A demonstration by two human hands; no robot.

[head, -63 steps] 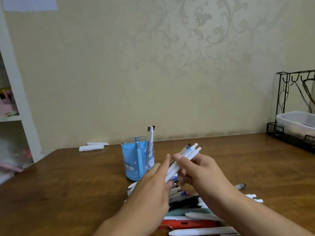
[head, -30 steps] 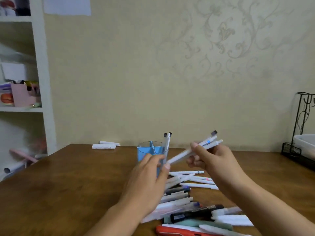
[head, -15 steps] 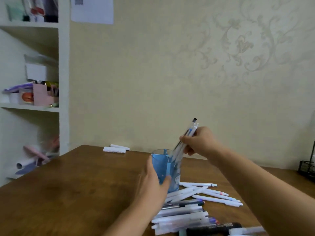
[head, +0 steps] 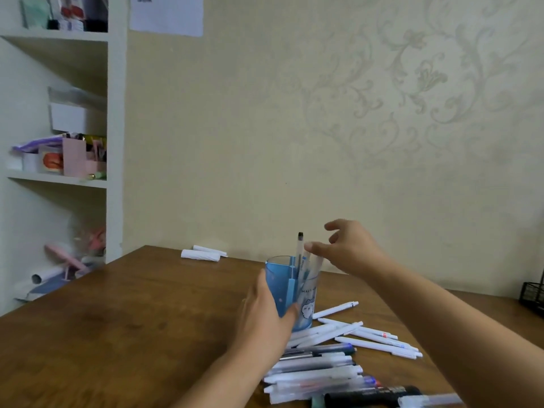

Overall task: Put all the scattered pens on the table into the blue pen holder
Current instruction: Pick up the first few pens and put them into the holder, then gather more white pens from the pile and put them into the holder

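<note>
The blue pen holder (head: 282, 278) stands upright on the brown table (head: 126, 325), with several pens (head: 300, 254) sticking out of its top. My left hand (head: 265, 316) wraps around the holder's near left side. Just above and right of the rim hovers my right hand (head: 350, 248), fingers spread, holding nothing. Several scattered pens (head: 323, 369), mostly white with a few dark ones, lie in a loose pile in front of and to the right of the holder.
Two white rolled paper pieces (head: 203, 254) lie near the table's far edge by the wall. A white shelf unit (head: 112, 142) with clutter stands at the left. A black wire rack (head: 532, 295) sits at the right edge.
My right hand carried a bunch of pens over to the holder, lowered them in and let go; its fingers are now spread. My left hand moved onto the holder.
</note>
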